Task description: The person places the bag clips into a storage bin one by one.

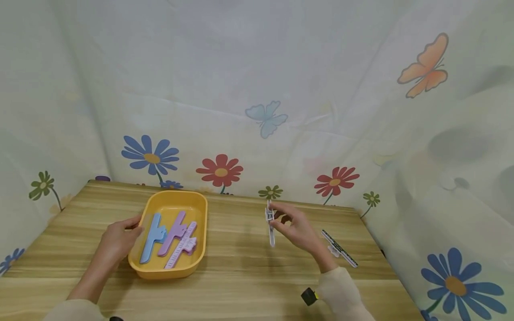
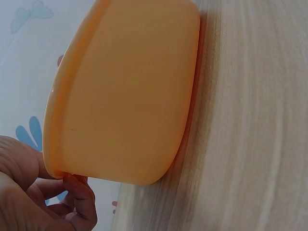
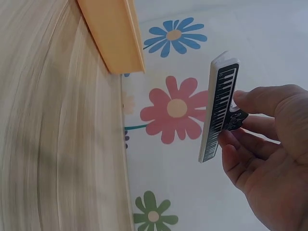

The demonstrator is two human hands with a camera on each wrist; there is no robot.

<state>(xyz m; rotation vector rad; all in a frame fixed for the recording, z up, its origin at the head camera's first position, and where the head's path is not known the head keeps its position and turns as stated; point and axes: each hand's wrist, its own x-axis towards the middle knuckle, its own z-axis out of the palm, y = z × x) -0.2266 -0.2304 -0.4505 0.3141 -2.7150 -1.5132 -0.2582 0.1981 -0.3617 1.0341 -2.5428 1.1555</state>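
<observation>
My left hand (image 1: 119,240) grips the near-left rim of a yellow plastic tray (image 1: 204,232), thumb and fingers pinching its lip in the left wrist view. Inside the tray lie a blue bag clip (image 1: 151,240), a purple bag clip (image 1: 172,238) and a pale purple patterned one (image 1: 176,249). My right hand (image 1: 296,227) pinches a black-and-white bag clip with a piano-key pattern (image 3: 220,108) by its handle, held above the table to the right of the tray. Another black-and-white bag clip (image 1: 345,254) rests on the table beyond my right wrist.
The wood-grain table (image 1: 233,285) runs back to a pale curtain (image 1: 225,80) printed with flowers and butterflies, which also encloses both sides. A small dark purple object (image 1: 102,178) sits at the far left corner.
</observation>
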